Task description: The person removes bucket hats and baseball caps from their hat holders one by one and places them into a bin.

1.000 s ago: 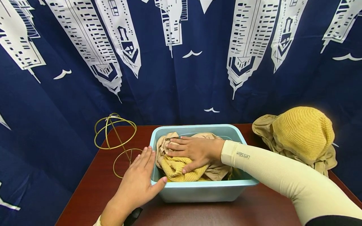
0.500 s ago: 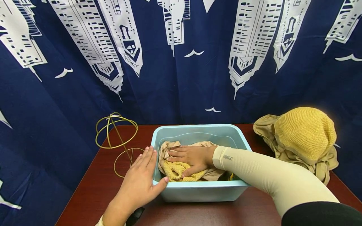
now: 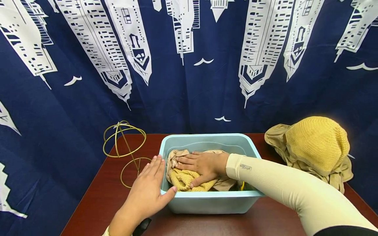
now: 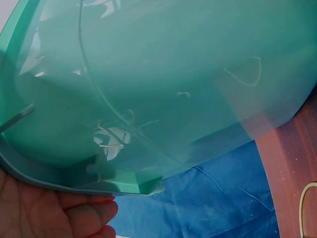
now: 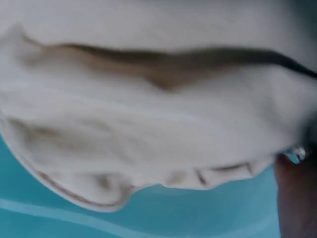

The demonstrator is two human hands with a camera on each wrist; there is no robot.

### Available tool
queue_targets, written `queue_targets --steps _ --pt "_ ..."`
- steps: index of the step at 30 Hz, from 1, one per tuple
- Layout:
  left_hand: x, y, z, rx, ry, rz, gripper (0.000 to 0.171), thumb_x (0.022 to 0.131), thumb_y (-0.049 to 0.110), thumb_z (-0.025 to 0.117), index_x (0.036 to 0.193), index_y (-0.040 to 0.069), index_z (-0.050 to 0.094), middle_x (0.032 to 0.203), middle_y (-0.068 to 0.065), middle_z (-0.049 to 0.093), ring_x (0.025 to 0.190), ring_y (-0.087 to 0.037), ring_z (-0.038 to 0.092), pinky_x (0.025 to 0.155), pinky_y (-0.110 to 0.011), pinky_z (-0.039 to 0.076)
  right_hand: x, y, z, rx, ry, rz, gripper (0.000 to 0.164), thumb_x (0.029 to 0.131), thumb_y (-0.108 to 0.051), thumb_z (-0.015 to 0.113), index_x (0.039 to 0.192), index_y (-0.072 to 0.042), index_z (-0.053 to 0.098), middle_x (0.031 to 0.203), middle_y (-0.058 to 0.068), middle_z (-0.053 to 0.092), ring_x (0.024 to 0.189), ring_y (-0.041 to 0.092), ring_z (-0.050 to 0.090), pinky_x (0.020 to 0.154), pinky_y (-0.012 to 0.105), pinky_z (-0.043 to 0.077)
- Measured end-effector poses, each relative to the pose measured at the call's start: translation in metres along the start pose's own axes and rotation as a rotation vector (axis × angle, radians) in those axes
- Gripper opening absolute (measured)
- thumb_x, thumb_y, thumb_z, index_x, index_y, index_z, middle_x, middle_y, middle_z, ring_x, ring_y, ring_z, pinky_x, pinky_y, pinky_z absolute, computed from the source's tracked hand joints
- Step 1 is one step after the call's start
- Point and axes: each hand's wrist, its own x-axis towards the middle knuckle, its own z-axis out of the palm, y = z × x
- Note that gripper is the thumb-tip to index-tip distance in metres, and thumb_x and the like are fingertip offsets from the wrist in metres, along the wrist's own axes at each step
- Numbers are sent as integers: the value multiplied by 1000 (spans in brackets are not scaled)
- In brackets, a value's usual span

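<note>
A light-blue plastic tub (image 3: 212, 194) stands on the table, with a crumpled yellow knit item (image 3: 180, 178) and beige cloth (image 3: 225, 184) inside. My right hand (image 3: 205, 165) lies palm down on the pile, fingers spread and pressing it. Close beige fabric (image 5: 124, 119) fills much of the right wrist view, blurred, against the blue tub wall. My left hand (image 3: 147, 190) rests along the tub's left rim, fingers straight and thumb over the front corner. In the left wrist view its fingers (image 4: 81, 215) touch the rim from outside. What lies beneath the pile is hidden.
Left of the tub stands a gold wire stand (image 3: 130, 152) with rounded loops. On the right, a yellow knit hat (image 3: 319, 144) sits over a beige cloth hat (image 3: 276, 139). A dark-blue curtain (image 3: 189, 98) with white printed buildings hangs behind the red-brown table (image 3: 88, 203).
The pile has sunk lower under my right hand, showing more of the tub's back wall. My left hand keeps its place on the rim. The head view has shifted slightly.
</note>
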Motion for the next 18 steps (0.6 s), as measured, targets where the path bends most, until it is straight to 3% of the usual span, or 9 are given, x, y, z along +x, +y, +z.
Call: queue_targets --steps 6,9,12,18 --pt "-1 1 0 1 -1 2 85 87 55 64 140 -9 49 150 -23 43 143 -31 34 114 -48 30 -14 -13 -38 -44 -155 182 86 92 -76 33 161 -29 14 166 -6 9 151 17 12 119 46 20" --pt "-1 1 0 -2 12 5 85 86 54 65 140 -10 48 149 -24 43 142 -33 35 114 -49 32 -28 -20 -59 -21 -148 241 84 92 -73 42 160 -28 21 165 -3 16 150 19 19 118 46 22" --pt "-1 1 1 -10 18 8 86 87 54 64 141 -10 48 150 -24 42 142 -33 35 113 -49 32 -51 -22 -75 45 -47 243 81 92 -65 54 158 -24 31 162 4 27 147 24 28 118 46 24" --pt "-2 2 3 -11 28 10 85 87 54 64 141 -10 48 150 -24 41 143 -32 35 114 -49 31 -113 -8 -86 56 292 207 67 93 -48 64 148 -12 49 145 13 51 134 29 48 110 50 36"
